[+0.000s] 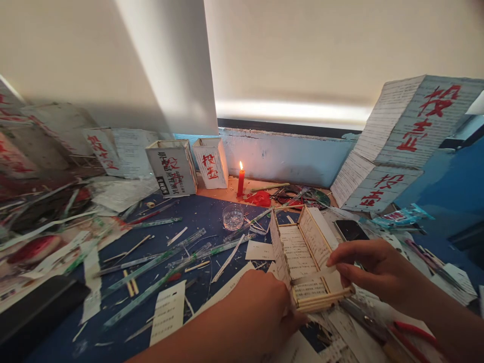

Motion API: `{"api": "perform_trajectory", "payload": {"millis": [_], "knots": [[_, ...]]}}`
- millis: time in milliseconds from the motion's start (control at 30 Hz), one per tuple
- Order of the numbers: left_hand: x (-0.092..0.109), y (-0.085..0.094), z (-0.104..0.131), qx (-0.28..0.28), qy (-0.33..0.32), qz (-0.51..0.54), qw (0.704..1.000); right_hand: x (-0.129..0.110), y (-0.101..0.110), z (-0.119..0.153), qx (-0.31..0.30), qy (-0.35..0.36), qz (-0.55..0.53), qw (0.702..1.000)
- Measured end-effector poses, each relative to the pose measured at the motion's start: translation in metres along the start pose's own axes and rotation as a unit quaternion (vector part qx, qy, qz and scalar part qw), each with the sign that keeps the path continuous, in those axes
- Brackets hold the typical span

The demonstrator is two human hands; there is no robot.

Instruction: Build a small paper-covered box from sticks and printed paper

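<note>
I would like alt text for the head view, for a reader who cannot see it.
An open paper box framed with sticks, with the left hand at its near left corner and the right hand at its right side. Beyond it burns a red candle; scraps litter the blue table, and boxes with red characters stand behind.

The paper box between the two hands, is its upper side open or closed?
Open. The head view looks into the paper box, showing its printed floor between raised side walls.
</note>
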State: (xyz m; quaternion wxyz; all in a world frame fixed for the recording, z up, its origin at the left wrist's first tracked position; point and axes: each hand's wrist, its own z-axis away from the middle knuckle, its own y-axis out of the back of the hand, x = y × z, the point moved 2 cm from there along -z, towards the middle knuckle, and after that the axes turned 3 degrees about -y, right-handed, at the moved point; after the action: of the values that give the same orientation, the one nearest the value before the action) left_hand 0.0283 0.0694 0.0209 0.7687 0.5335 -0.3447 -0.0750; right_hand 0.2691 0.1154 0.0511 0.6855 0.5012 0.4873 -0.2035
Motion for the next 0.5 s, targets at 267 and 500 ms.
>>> {"api": "perform_trajectory", "payload": {"millis": [267,500], "knots": [[-0.0023,-0.0025,-0.0001,-0.002,0.015,-0.010,1.000,-0.0060,-0.0023,-0.0007,-0.001,0.002,0.007,1.000],[-0.0029,-0.0019,-0.0004,0.001,-0.019,0.004,1.000,-0.0025,-0.0056,-0.0012,0.071,-0.017,0.034,0.997]]}}
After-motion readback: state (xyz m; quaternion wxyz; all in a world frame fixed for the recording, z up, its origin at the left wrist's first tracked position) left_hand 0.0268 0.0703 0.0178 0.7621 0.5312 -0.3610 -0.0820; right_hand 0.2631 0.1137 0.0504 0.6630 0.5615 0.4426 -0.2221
